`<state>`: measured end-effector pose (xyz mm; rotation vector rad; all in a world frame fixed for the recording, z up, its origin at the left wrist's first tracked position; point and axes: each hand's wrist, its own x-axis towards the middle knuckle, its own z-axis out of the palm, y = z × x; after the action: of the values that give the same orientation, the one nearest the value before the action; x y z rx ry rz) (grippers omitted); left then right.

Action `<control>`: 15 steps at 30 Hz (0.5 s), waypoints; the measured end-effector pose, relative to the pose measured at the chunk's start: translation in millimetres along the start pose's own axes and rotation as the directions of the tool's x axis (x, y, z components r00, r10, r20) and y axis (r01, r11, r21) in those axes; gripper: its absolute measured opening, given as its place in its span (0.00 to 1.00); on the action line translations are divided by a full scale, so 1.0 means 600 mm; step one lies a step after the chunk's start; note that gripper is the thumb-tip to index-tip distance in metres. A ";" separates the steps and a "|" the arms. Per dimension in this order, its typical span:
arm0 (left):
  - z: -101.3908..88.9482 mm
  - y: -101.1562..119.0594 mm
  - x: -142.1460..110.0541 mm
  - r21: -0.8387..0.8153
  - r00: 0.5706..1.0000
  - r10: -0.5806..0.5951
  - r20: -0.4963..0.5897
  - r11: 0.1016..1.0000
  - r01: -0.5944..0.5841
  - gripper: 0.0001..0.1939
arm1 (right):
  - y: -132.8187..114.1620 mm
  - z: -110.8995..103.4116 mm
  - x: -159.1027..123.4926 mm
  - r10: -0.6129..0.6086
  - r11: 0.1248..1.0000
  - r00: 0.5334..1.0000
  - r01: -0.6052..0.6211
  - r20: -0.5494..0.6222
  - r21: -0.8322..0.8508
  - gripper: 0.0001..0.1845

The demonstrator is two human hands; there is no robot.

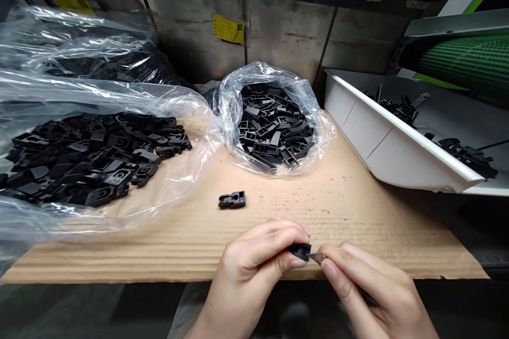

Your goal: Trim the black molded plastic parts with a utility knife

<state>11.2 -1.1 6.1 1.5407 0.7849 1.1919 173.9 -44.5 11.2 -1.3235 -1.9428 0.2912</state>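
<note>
Pinched in my left hand (258, 265) is a small black plastic part (299, 250), most of it hidden by the fingers. My right hand (369, 286) grips a small pointed metal blade (317, 257) between thumb and fingers. The blade's tip meets the right end of the part, or comes very close to it. Both hands are over the front edge of the cardboard sheet (159, 254). Beyond them, a loose black plastic part (232, 199) with a round hole lies on the cardboard.
At left, a clear plastic bag (175, 190) spills black plastic parts (79, 159). Behind, another open clear bag (324, 130) holds black rectangular pieces (274, 122). A white tray (382, 153) with black parts stands at right, below a green roller (469, 58). Dark crumbs dot the cardboard.
</note>
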 end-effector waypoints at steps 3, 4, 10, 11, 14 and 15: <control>0.000 0.003 0.000 -0.008 1.000 0.018 0.005 1.000 -0.018 0.17 | 0.001 -0.001 -0.003 0.001 1.000 1.000 -0.001 0.017 0.007 0.12; 0.000 0.003 0.000 -0.012 1.000 0.024 0.007 1.000 -0.024 0.18 | 0.002 0.000 -0.004 0.002 1.000 1.000 -0.002 0.017 0.007 0.10; 0.001 -0.001 -0.003 0.000 0.998 0.051 0.034 0.999 -0.051 0.18 | 0.007 0.001 -0.007 -0.034 0.999 0.999 0.034 -0.001 -0.026 0.08; 0.001 -0.001 -0.003 0.000 0.998 0.053 0.038 0.999 -0.053 0.17 | 0.007 0.000 -0.007 -0.037 0.999 0.999 0.037 0.012 -0.018 0.08; 0.000 0.000 -0.004 0.001 0.998 0.057 0.035 0.998 -0.057 0.17 | 0.007 -0.002 -0.006 -0.024 1.000 0.998 0.023 0.051 0.020 0.10; 0.000 0.001 -0.004 0.004 0.998 0.058 0.034 0.998 -0.058 0.17 | 0.007 -0.003 -0.007 -0.019 0.999 0.998 0.017 0.065 0.031 0.10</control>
<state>10.6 -3.2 5.8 1.5932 0.7258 1.2040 178.8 -46.4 8.0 -1.2903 -1.9954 0.3577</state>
